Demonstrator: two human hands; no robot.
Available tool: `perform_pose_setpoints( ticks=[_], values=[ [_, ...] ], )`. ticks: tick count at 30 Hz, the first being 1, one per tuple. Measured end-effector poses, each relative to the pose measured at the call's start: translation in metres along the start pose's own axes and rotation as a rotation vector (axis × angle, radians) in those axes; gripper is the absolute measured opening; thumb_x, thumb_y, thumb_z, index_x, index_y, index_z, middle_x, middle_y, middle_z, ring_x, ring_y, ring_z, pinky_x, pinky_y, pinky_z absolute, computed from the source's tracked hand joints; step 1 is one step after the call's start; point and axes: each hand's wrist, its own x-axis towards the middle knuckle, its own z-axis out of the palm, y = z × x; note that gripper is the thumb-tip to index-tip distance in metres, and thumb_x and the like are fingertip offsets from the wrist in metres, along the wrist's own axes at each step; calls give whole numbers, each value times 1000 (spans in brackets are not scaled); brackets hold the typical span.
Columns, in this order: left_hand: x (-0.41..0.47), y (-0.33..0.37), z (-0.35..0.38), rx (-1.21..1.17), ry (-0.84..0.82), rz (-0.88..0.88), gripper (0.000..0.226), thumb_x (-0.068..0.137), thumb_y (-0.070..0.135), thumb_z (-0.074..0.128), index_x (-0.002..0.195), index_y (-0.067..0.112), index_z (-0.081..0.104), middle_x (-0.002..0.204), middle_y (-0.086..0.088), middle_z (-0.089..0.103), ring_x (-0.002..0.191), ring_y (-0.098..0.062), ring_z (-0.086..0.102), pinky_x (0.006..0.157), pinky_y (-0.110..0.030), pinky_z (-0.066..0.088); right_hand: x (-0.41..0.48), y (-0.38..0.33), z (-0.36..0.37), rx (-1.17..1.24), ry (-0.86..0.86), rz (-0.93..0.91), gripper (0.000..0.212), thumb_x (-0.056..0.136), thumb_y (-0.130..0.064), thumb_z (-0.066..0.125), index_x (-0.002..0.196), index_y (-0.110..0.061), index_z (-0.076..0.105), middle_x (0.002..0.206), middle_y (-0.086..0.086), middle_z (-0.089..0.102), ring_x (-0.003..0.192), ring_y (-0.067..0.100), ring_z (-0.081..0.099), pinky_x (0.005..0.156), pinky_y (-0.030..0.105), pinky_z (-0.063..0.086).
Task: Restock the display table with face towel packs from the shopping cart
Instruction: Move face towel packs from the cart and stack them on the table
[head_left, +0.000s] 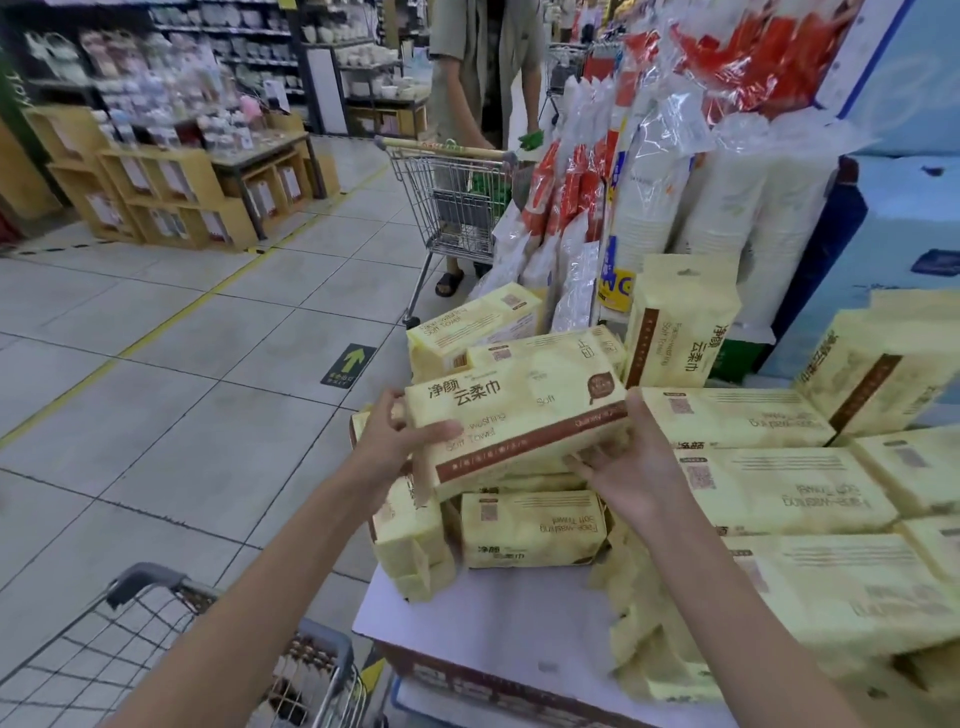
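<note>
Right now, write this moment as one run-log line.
left hand: grips face towel pack | right hand: grips its other end | position: above stacked packs on display table

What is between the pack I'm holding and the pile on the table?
Nothing visible. The left hand and right hand grip the pack directly over the pile of packs at the table corner.

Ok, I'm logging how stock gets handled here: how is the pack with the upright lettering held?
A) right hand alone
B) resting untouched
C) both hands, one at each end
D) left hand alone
C: the left hand grips the pack at its left end and the right hand holds its right end, above other packs on the table.
</note>
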Motion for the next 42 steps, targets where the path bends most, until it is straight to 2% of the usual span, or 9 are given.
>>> perform_pose_setpoints(
  ticks=[2,4,8,12,14,19,28,36,42],
  values=[
    [8,3,-5,98,-30,55,80,45,20,92,110,26,46,115,-12,67,94,-30,69,67,-39,57,6,7,-2,8,86,15,49,69,-38,69,108,-12,57,114,11,60,110,28,55,99,52,42],
    [16,2,-8,188,-56,83,81,38,25,93,104,27,46,115,-10,67,97,-29,68,67,-39,58,12,15,-2,19,83,36,59,70,-40,71,119,-11,57,122,13,62,118,31,54,104,55,38],
    [30,0,-9,427,-60,158,81,35,31,95,100,28,47,118,-4,62,98,-22,66,65,-35,58,22,20,-5,119,153,116,70,67,-42,72,129,-13,55,123,16,63,116,37,57,95,56,45],
    [44,-16,-2,726,-49,253,86,43,27,96,113,28,47,118,0,55,107,-22,56,86,-42,52,34,31,-7,186,188,197,70,65,-46,74,122,-10,56,120,22,62,113,42,55,98,62,40],
    [51,-26,5,865,-83,303,93,44,28,95,123,26,45,124,-2,48,116,-21,47,97,-35,43,39,39,-11,170,229,190,61,71,-49,71,118,-12,57,116,20,64,111,40,56,99,62,38],
    [59,-50,14,1031,-97,284,98,50,25,92,134,20,39,135,-5,33,126,-23,35,101,-29,33,51,50,-20,69,305,146,41,80,-43,68,112,-18,60,111,11,67,109,32,59,101,59,39],
    [64,-70,29,1353,-120,306,95,55,32,88,134,21,36,130,-6,37,110,-25,52,84,-33,46,49,60,-37,94,534,160,13,87,-27,62,93,-18,55,92,8,61,81,26,57,98,54,42],
    [64,-86,40,1513,-75,293,91,57,34,86,131,21,35,129,-6,40,108,-26,53,82,-36,48,42,63,-45,-65,599,153,23,89,-35,60,80,-22,43,115,5,58,124,27,48,108,43,37],
    [55,-94,38,1517,-44,310,89,66,42,80,139,25,31,139,-3,38,125,-25,41,105,-34,31,39,67,-55,-213,585,167,37,90,-41,57,121,-22,47,139,7,47,130,25,42,112,41,30]
  ],
)
